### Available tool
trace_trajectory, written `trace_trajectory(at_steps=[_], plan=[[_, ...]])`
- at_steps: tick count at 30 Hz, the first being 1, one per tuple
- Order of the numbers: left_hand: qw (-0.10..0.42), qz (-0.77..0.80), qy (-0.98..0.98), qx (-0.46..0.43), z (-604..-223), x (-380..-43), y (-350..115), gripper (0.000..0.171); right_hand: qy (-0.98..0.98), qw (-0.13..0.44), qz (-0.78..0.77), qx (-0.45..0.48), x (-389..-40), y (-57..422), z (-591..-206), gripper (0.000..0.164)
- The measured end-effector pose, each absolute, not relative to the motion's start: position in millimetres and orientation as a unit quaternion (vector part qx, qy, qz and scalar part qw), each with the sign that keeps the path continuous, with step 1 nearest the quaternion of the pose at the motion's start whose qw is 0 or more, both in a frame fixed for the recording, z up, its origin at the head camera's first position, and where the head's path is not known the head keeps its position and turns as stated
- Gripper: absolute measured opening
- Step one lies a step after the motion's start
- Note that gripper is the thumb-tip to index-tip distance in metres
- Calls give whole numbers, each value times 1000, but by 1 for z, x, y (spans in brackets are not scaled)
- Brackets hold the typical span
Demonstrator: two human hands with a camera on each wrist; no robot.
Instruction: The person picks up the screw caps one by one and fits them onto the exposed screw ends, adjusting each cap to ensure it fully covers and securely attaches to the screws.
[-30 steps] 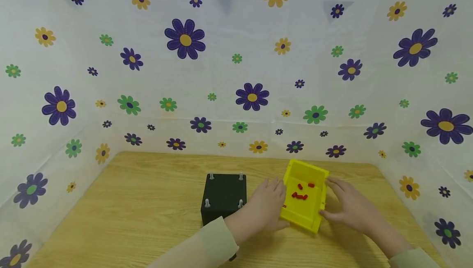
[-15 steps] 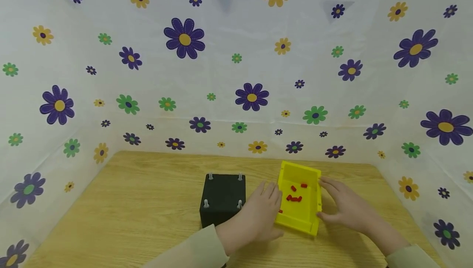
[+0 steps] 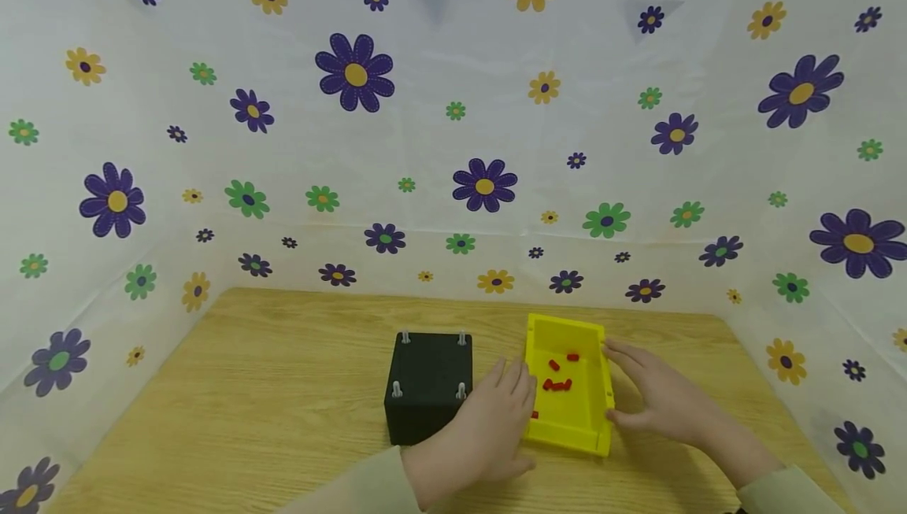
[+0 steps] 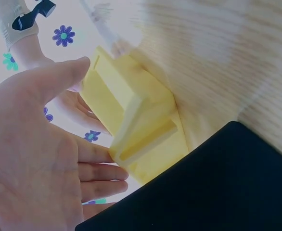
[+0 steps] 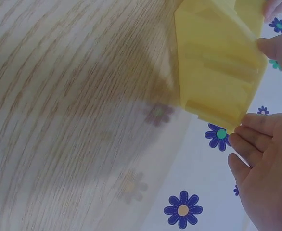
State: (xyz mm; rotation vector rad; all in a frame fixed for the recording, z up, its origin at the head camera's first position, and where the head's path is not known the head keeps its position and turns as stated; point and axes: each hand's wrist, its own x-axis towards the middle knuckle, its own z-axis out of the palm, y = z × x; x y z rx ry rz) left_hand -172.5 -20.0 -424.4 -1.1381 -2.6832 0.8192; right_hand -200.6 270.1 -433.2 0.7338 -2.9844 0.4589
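A yellow plastic bin (image 3: 574,419) stands on the table between my two hands, with several small red pieces (image 3: 557,385) on its floor. My left hand (image 3: 489,423) lies along the bin's left side; in the left wrist view its straight fingertips (image 4: 114,156) touch the bin's wall. On the other side, my right hand (image 3: 662,392) rests its fingertips and thumb against the right wall, fingers extended, as the right wrist view shows too. Part of the bin's left edge is hidden behind my left hand.
Just left of my left hand stands a black box (image 3: 428,376) with clear pegs at the corners of its top. The wooden table (image 3: 269,388) is enclosed by a white flower-patterned sheet (image 3: 418,128) at the back and sides.
The yellow bin has slid left and slightly nearer, turning a little straighter, with the red pieces in it. Both hands have shifted left with it. The black box has stayed put.
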Motion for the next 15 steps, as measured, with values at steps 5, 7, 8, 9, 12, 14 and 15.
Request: trace_trajectory(at_steps=[5, 7, 8, 9, 12, 14, 15], plan=[[56, 268, -885, -376, -424, -167, -22, 99, -958, 7, 152, 244, -202, 269, -432, 91], [59, 268, -886, -375, -426, -165, -24, 100, -957, 1, 154, 247, -202, 268, -432, 91], [61, 267, -886, -374, -427, -164, -24, 100, -956, -2, 155, 248, -202, 268, -432, 92], [63, 265, -886, -374, -428, -163, -25, 101, -956, -5, 156, 249, -203, 267, -432, 92], [69, 262, -888, -373, -430, -160, -27, 102, -955, -13, 160, 250, -203, 266, -432, 92], [72, 261, -887, -373, -432, -159, -27, 102, -954, -15, 161, 252, -204, 266, -432, 93], [72, 261, -887, -373, -432, -158, -28, 102, -954, -15, 161, 253, -204, 265, -433, 93]])
